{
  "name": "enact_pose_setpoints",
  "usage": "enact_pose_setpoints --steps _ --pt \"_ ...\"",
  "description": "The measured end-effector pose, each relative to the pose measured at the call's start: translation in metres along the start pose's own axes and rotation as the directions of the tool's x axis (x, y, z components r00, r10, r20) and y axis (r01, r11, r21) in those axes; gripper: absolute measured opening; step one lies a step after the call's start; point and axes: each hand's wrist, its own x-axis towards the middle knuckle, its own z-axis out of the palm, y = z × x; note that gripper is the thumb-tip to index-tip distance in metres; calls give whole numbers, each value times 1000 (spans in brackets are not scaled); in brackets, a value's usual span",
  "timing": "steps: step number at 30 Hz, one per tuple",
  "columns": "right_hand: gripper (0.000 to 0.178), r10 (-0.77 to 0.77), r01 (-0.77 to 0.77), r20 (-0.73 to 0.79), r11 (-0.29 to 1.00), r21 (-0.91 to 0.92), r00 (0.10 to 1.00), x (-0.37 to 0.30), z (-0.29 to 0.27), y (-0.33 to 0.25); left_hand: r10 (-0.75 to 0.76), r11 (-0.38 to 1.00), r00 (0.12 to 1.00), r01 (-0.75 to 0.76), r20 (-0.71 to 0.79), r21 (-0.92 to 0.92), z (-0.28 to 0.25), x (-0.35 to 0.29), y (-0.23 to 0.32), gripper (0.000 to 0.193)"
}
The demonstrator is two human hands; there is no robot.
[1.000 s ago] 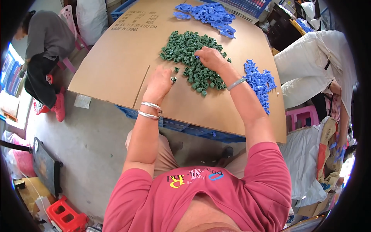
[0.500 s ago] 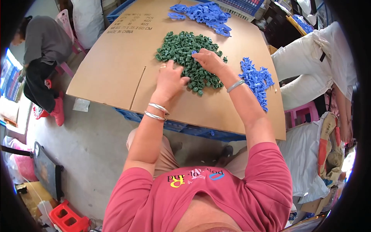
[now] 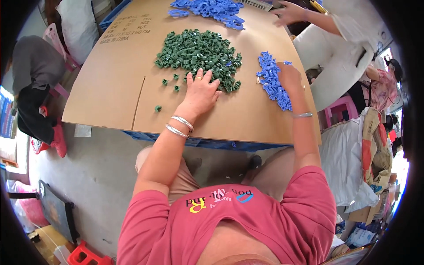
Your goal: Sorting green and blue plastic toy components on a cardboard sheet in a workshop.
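A heap of small green plastic pieces (image 3: 194,53) covers the middle of the cardboard sheet (image 3: 101,84). My left hand (image 3: 201,93) lies at the heap's near edge, fingers spread over a few pieces. A few loose green pieces (image 3: 158,108) lie to its left. My right hand (image 3: 290,79) is at the right side of a long pile of small blue plastic pieces (image 3: 270,79), its fingers curled in. What they pinch is hidden by the hand. A small blue piece (image 3: 228,64) sits among the green ones.
Larger blue ring-shaped plastic parts (image 3: 212,11) are piled at the far edge. Another person's hand (image 3: 289,13) reaches in at the far right, beside a white sack (image 3: 335,66). A seated person (image 3: 37,66) is at the left. Blue crates (image 3: 207,143) support the cardboard.
My right hand has gone from the green heap to the blue pile. My left hand has moved slightly, and loose green pieces now lie beside it. Another person's hand has appeared at the far right.
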Motion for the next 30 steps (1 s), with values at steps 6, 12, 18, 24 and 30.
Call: enact_pose_setpoints --steps 6,12,18,24,30 --pt "15 -20 50 -136 974 219 990 3 -3 -40 31 1000 998 -31 -63 3 8 -1 3 26" --pt "14 -175 103 122 886 452 977 51 35 -103 45 999 996 -47 -76 -22 9 -1 3 25" --pt "16 -154 113 69 905 410 986 56 39 -120 44 999 998 -45 -37 -15 -1 -1 2 25" --pt "18 79 9 -115 785 619 990 48 25 -115 55 998 997 -57 -48 -28 1 0 3 31" --pt "20 174 -214 133 624 751 976 24 10 -65 67 998 998 -67 -3 -21 1 4 10 42"
